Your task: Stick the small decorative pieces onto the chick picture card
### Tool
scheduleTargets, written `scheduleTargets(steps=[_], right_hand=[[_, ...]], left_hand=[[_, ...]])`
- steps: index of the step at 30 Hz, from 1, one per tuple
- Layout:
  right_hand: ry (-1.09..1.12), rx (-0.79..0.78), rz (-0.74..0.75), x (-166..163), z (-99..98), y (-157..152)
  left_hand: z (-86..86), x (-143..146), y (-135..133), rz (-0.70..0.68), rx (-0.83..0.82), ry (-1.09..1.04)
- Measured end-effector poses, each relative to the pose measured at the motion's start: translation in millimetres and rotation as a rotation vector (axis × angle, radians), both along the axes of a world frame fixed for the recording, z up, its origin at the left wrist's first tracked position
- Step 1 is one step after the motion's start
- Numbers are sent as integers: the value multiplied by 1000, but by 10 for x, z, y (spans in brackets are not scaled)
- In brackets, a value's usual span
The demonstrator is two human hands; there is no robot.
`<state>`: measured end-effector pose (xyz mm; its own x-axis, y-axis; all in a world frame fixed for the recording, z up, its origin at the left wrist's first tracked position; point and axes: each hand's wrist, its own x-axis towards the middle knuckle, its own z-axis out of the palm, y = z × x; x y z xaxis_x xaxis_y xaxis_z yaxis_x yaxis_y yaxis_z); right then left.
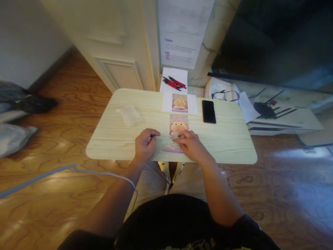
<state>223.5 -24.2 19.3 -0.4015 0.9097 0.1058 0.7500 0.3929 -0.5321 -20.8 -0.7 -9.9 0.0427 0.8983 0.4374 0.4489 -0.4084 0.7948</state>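
Observation:
A cartoon picture (179, 119) of a yellow character in a pink hat lies on the pale wooden table (111, 137). Its lower section (169, 148) has a purple edge, and my hand partly covers the middle. My right hand (191, 146) rests over its right side, fingers apart and tips touching the surface. Left of the picture, my left hand (146, 145) sits at the table's front edge with curled fingers; whether anything small is inside them is hidden. Above lies a smaller matching picture (180, 103) on white paper (193, 104).
A crumpled clear plastic bag (130, 115) lies at the left of the table, a black phone (208, 111) at the right. Several red-and-black pens (174, 83) rest behind on white paper. A router (265, 110) with antennas stands on the low cabinet (293, 121); a grey cable (104, 172) crosses my left arm.

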Motion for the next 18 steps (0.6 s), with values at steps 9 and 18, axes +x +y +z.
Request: scheduleTargets(steps=[9,18], right_hand=[[5,29,49,165,-151,-115],[-25,47,-199,692,-140,-171]], left_hand=[[-24,-9,-424,-459,184,455],[-37,203,-472,-545,233,567]])
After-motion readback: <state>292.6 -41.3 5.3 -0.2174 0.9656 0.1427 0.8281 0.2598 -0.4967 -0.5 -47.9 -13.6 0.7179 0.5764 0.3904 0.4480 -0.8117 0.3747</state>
